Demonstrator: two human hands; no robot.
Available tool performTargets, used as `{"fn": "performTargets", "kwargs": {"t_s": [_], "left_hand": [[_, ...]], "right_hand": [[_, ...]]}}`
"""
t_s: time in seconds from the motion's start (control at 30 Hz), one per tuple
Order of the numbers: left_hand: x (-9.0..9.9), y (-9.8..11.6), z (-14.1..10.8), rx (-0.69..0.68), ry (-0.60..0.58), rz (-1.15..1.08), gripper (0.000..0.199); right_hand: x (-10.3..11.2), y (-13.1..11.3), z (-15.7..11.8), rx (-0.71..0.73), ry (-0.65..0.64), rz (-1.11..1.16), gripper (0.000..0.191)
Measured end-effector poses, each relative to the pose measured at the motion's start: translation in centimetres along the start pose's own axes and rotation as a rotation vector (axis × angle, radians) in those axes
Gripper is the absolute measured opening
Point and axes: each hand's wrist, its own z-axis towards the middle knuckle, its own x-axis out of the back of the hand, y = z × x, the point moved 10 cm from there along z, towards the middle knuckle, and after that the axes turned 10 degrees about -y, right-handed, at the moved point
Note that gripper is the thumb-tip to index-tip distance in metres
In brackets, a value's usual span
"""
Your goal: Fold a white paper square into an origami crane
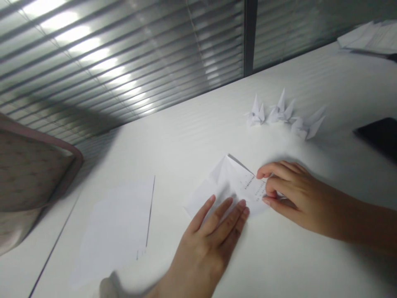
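A partly folded sheet of white paper (221, 178) lies on the table, with rows of print showing on its right part. My left hand (211, 240) rests flat on its lower edge, fingers stretched out. At the paper's right side, my right hand (288, 188) has its fingers curled and pinches the printed edge between thumb and fingers. Behind the hands stand three folded paper cranes, a left one (256, 114), a middle one (281, 109) and a right one (305, 126).
Flat white paper (114, 227) lies at the left on the white table (173, 136). A pinkish patterned bag (31, 169) stands at the far left. A dark phone-like object (380, 136) and a paper stack (369, 38) are at the right. Window blinds (124, 54) border the back.
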Motion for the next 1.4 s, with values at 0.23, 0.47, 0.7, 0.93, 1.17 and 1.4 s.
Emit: {"fn": "performTargets", "kwargs": {"t_s": [0.23, 0.47, 0.7, 0.93, 1.17, 1.4], "left_hand": [[-1.5, 0.9, -0.2, -0.027, -0.054, -0.004, 0.046], [-1.7, 0.7, -0.2, -0.030, -0.060, -0.048, 0.049], [-1.5, 0.5, -0.1, -0.023, -0.074, -0.052, 0.047], [-1.2, 0.2, -0.1, 0.008, -0.074, -0.103, 0.050], [-1.4, -0.1, -0.1, -0.011, -0.087, -0.127, 0.048], [-1.2, -0.3, -0.2, -0.001, -0.080, -0.163, 0.050]], "right_hand": [[0.1, 0.3, -0.3, -0.005, -0.009, 0.008, 0.015], [0.4, 1.2, -1.1, -0.024, 0.027, -0.007, 0.017], [0.4, 1.7, -1.3, -0.043, 0.025, -0.030, 0.015], [1.1, 1.7, -1.4, -0.059, 0.070, -0.074, 0.017], [1.3, 2.8, -1.3, -0.045, 0.064, -0.203, 0.016], [4.1, 2.6, -1.0, -0.056, 0.066, -0.045, 0.023]]}}
